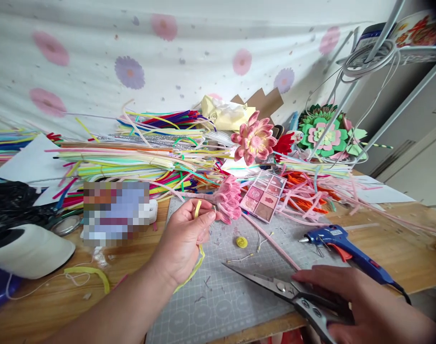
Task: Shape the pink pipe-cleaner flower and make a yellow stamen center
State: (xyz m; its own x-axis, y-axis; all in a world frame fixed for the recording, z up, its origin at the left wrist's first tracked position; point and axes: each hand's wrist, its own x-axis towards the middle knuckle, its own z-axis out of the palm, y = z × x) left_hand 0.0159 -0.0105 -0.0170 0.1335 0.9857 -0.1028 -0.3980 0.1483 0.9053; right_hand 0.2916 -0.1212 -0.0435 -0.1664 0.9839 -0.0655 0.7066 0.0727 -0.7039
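Note:
My left hand [189, 234] pinches a yellow pipe cleaner [199, 260] between thumb and fingers; one end pokes up above the hand and the rest hangs in a curve below. A small pale tip shows at the thumb. At lower right my right hand [368, 301] is around the handles of the scissors [280, 286], whose blades look closed and point left over the grey cutting mat [218, 306]. Just beyond my left hand lies a pink fuzzy flower [228, 198]. A small yellow coil [241, 242] rests on the mat between the hands.
A blue glue gun [332, 236] lies right of the mat. Behind are a makeup palette [263, 196], a finished pink flower [254, 138] and bundles of pipe cleaners [132, 157]. A white object [31, 251] and a blurred-out item [115, 212] stand left. Metal shelf poles rise at right.

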